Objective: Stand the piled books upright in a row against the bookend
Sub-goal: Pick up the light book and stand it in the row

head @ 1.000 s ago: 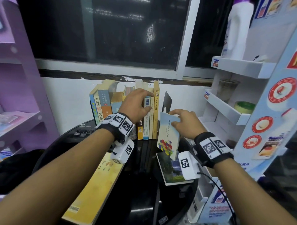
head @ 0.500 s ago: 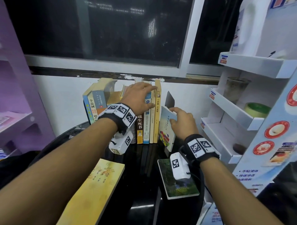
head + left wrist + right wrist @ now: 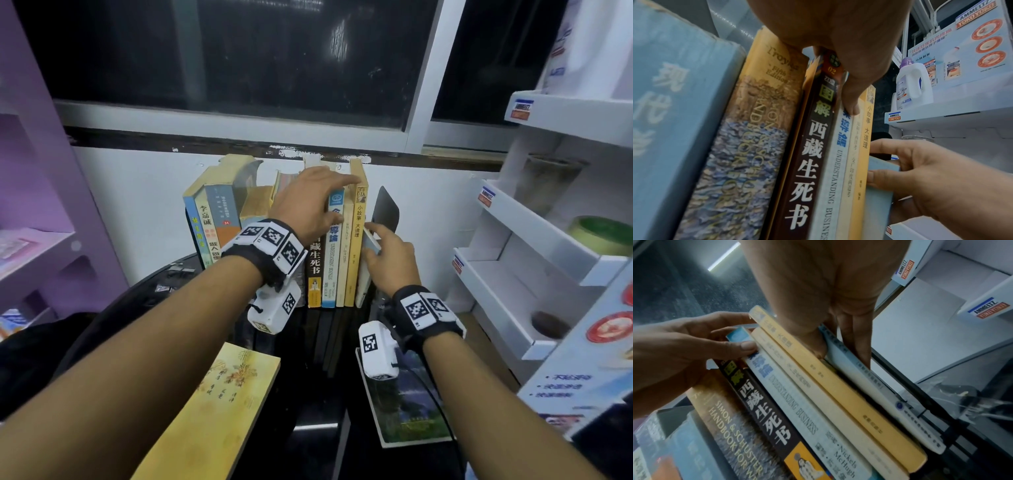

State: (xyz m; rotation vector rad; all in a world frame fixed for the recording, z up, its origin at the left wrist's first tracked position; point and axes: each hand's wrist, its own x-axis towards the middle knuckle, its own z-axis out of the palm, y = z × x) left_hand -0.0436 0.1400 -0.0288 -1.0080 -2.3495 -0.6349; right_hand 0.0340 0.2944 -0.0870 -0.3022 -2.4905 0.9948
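Note:
A row of upright books [image 3: 329, 260] stands on the black round table [image 3: 308, 394] by the wall, with a black bookend [image 3: 387, 209] at its right end. My left hand [image 3: 329, 195] grips the tops of the middle books, fingers over the top and thumb [image 3: 744, 347] on a blue-and-white spine. My right hand [image 3: 376, 243] pinches a thin pale blue book [image 3: 869, 379] standing between the yellow book [image 3: 356, 240] and the bookend. A yellow book [image 3: 219, 404] and a green landscape book [image 3: 411, 411] lie flat on the table in front.
White display shelves [image 3: 548, 240] stand close on the right, holding a green-lidded jar [image 3: 603, 233]. A purple shelf unit [image 3: 34, 205] is on the left. Small clips [image 3: 171, 274] lie at the table's back left. A dark window runs above the books.
My right hand has swung the thin pale blue book from a tilt in front of the row to upright beside the yellow book. My left hand has stayed on the book tops.

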